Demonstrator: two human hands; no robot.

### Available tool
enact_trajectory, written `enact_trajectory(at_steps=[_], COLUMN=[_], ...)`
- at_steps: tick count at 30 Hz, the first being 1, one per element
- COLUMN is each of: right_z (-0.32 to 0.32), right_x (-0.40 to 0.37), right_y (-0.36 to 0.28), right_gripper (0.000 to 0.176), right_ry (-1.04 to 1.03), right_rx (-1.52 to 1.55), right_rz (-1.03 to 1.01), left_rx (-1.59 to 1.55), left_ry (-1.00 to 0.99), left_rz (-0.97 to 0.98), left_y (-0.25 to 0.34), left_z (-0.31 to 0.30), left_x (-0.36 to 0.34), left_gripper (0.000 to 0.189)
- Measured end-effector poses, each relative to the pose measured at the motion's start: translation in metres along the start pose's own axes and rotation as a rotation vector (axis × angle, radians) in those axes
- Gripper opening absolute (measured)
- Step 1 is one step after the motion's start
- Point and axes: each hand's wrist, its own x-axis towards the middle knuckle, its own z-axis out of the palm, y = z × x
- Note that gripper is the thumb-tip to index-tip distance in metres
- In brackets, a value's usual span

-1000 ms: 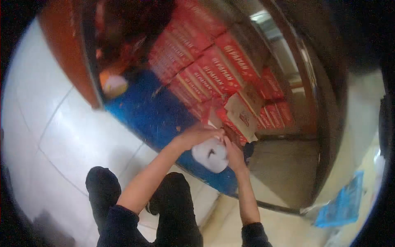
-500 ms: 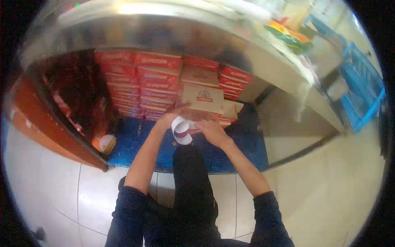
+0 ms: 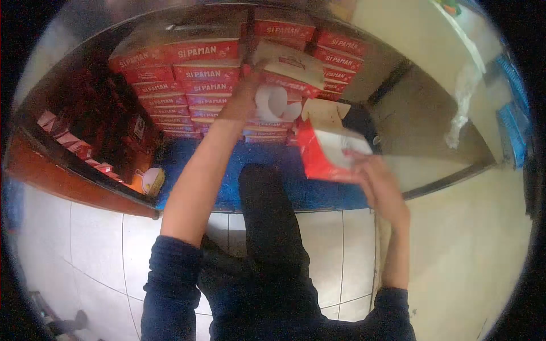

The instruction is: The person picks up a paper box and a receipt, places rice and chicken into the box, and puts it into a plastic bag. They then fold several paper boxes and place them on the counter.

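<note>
My left hand (image 3: 245, 98) reaches to the stacked boxes, touching the side of a cardboard-topped red box (image 3: 293, 65); its fingers are blurred. A curled white paper strip (image 3: 271, 102) hangs beside that hand, and whether the hand holds it is unclear. On the right, my right hand (image 3: 375, 176) is closed on the edge of a red and white box (image 3: 324, 156), which is tilted and smeared by motion. Behind this box lies an open cardboard flap (image 3: 327, 109).
Stacks of red boxes (image 3: 203, 74) fill the back of a shelf with a blue base (image 3: 216, 170). Dark goods stand at the left, near a round pale object (image 3: 151, 179). Clear plastic (image 3: 463, 102) hangs at the right, by blue crates (image 3: 512, 133).
My left hand has moved up toward the boxes, and the white strip is now higher. My right hand has moved right and now grips the red and white box. The view has shifted.
</note>
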Motion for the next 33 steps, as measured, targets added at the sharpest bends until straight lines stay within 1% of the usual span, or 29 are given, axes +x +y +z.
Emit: enact_trajectory(at_steps=[2, 3, 5, 7, 9, 10, 12, 14, 16, 17, 19, 20, 22, 23, 25, 26, 28, 29, 31, 32, 33], right_z=[-0.019, -0.023, -0.021, -0.003, 0.016, 0.026, 0.044, 0.048, 0.047, 0.046, 0.043, 0.042, 0.037, 0.036, 0.036, 0.035, 0.035, 0.035, 0.035, 0.036, 0.035], right_x=[0.019, 0.037, 0.094, 0.158, 0.209, 0.227, 0.249, 0.262, 0.269, 0.270, 0.275, 0.279, 0.279, 0.280, 0.279, 0.281, 0.283, 0.283, 0.286, 0.288, 0.289], right_y=[0.000, -0.002, 0.002, 0.023, 0.041, 0.050, 0.071, 0.080, 0.088, 0.094, 0.091, 0.099, 0.101, 0.099, 0.102, 0.104, 0.105, 0.104, 0.106, 0.108, 0.108], right_gripper=[0.024, 0.025, 0.026, 0.030, 0.031, 0.033, 0.032, 0.032, 0.032, 0.032, 0.032, 0.032, 0.032, 0.032, 0.032, 0.032, 0.032, 0.031, 0.031, 0.031, 0.031], right_ry=[0.080, 0.130, 0.336, 0.378, 0.386, 0.390, 0.354, 0.290, 0.234, 0.207, 0.167, 0.156, 0.133, 0.123, 0.106, 0.105, 0.101, 0.103, 0.118, 0.123, 0.128], right_rx=[-0.107, -0.185, -0.150, -0.181, -0.192, -0.201, -0.203, -0.235, -0.267, -0.276, -0.300, -0.315, -0.338, -0.345, -0.364, -0.375, -0.396, -0.402, -0.413, -0.421, -0.425], right_rz=[0.083, 0.140, -0.121, -0.280, -0.383, -0.435, -0.421, -0.362, -0.303, -0.271, -0.226, -0.214, -0.187, -0.183, -0.158, -0.154, -0.146, -0.146, -0.151, -0.147, -0.144], left_rx=[-0.017, 0.163, 0.527, 0.897, 0.287, -0.008, 1.091, 0.664, 0.464, 0.480, 0.425, 0.350, 0.558, 0.834, 1.136, 1.159, 1.218, 1.264, 1.371, 1.427, 1.110], left_ry=[0.025, 0.049, 0.100, 0.144, 0.017, 0.019, 0.120, 0.084, 0.088, 0.122, 0.138, 0.120, 0.384, 0.668, 0.829, 0.704, 0.528, 0.486, 0.467, 0.489, 0.494], left_rz=[0.036, 0.155, 0.394, 0.640, 0.360, 0.229, 0.444, 0.505, 0.577, 0.623, 0.671, 0.670, 0.642, 0.584, 0.408, 0.323, 0.221, 0.200, 0.296, 0.423, 0.407], left_y=[0.011, 0.011, 0.008, 0.008, 0.018, 0.022, 0.023, -0.015, -0.020, -0.003, 0.001, -0.006, -0.010, -0.011, -0.024, -0.030, -0.033, -0.033, -0.034, -0.034, -0.039], left_z=[0.006, 0.006, 0.010, 0.022, 0.046, 0.057, 0.048, 0.033, 0.045, 0.065, 0.077, 0.074, 0.083, 0.094, 0.082, 0.069, 0.060, 0.056, 0.052, 0.052, 0.055], left_x=[0.000, -0.003, -0.012, -0.016, -0.022, -0.025, -0.043, -0.021, -0.020, -0.040, -0.039, -0.027, -0.007, 0.001, 0.015, 0.024, 0.037, 0.035, 0.019, 0.009, 0.009], left_gripper=[0.052, 0.053, 0.057, 0.062, 0.065, 0.066, 0.063, 0.048, 0.041, 0.041, 0.042, 0.043, 0.043, 0.042, 0.039, 0.038, 0.037, 0.036, 0.035, 0.034, 0.034])
